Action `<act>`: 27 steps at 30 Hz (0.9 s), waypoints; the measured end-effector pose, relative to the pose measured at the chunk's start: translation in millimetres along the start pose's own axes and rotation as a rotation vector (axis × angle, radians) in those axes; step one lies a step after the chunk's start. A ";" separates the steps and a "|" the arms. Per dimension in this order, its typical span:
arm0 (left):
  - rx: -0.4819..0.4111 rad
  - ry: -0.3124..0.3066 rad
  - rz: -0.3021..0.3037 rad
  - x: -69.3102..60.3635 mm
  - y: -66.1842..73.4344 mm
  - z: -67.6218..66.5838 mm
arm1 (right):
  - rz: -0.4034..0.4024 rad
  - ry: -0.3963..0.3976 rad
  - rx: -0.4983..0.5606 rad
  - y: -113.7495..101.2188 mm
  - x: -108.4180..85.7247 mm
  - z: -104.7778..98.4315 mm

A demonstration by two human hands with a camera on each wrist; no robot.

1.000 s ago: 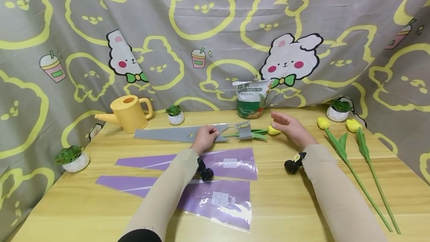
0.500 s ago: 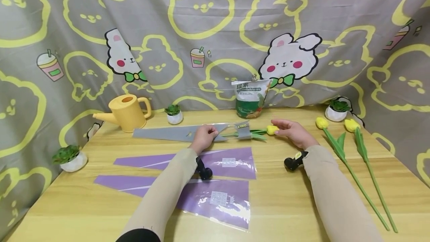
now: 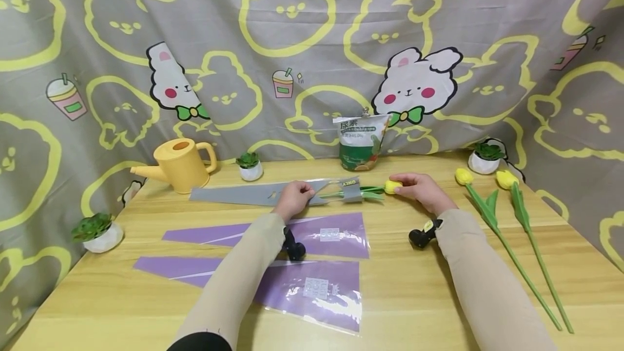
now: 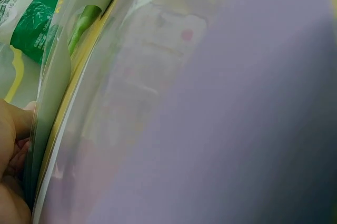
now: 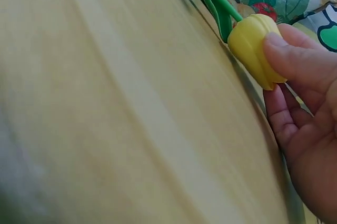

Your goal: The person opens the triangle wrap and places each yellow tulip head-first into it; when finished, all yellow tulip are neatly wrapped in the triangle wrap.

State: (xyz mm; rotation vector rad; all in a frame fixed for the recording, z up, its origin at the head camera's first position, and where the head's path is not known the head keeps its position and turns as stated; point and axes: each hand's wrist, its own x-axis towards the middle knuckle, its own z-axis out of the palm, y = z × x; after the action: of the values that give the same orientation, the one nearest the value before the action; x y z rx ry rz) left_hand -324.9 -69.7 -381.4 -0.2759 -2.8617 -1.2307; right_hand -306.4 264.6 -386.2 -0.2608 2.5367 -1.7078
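Observation:
A yellow tulip [image 3: 392,187] lies with its stem inside a grey wrapping sleeve [image 3: 234,194]; its head and leaves stick out at the sleeve's right end. My left hand [image 3: 294,199] pinches the sleeve's near edge around its middle; in the left wrist view the hand [image 4: 13,161] shows only partly at the left edge. My right hand [image 3: 423,193] holds the tulip's head; the right wrist view shows the thumb of the hand [image 5: 310,108] on the yellow petals [image 5: 255,47] and fingers behind and below them.
Two purple sleeves [image 3: 336,291] lie nearer on the table. On the right are two more yellow tulips [image 3: 507,180]. Along the back stand a yellow watering can [image 3: 182,167], a green-and-white bag [image 3: 359,148] and small potted plants [image 3: 251,169]; another pot [image 3: 104,238] is at the left.
My right hand has come down onto the tulip's head and taken hold of it. My left hand stays on the grey sleeve. The head view has shifted slightly.

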 end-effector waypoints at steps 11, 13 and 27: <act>-0.014 -0.003 -0.004 2.3 0.4 0.3 | 0.063 -0.039 0.164 -9.1 -1.3 -0.1; -0.015 -0.002 -0.006 3.0 0.9 -0.4 | 0.072 -0.052 0.205 -12.0 -0.7 0.2; -0.004 0.057 0.012 3.2 0.4 -4.1 | 0.042 -0.029 0.193 -23.3 6.9 23.5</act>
State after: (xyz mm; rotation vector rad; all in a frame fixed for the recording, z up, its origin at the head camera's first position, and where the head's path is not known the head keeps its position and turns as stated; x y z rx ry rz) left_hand -328.2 -71.9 -378.1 -0.2530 -2.8059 -1.2226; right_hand -307.2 233.4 -373.3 -0.2157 2.3181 -1.9014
